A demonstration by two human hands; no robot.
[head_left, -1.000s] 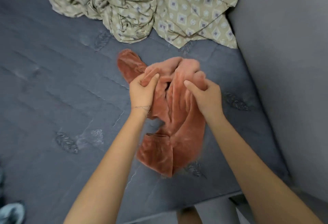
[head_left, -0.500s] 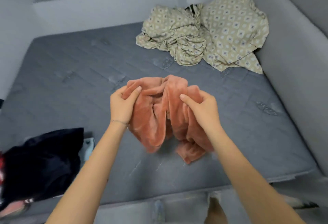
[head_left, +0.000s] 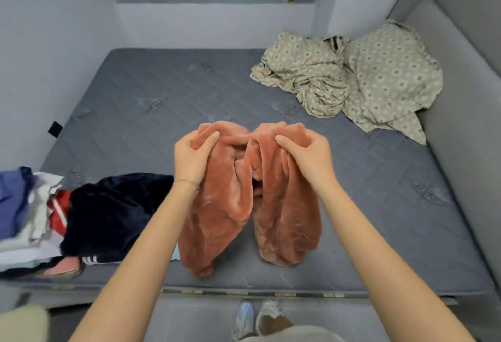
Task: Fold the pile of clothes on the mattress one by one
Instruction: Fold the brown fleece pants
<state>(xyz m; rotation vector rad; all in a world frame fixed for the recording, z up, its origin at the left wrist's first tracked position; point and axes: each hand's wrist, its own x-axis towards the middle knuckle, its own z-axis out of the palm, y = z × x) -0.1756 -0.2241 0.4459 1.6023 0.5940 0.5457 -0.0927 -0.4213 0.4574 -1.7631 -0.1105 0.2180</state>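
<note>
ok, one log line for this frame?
stage: opening out garment | left hand: gripping rust fleece garment top edge | right hand: same | garment: lifted, hanging over mattress | unfolded pile: left

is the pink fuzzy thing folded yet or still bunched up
Not folded. The pink fleece garment hangs bunched, gripped at its top edge by the left hand and right hand, two lobes drooping to the mattress.
</note>
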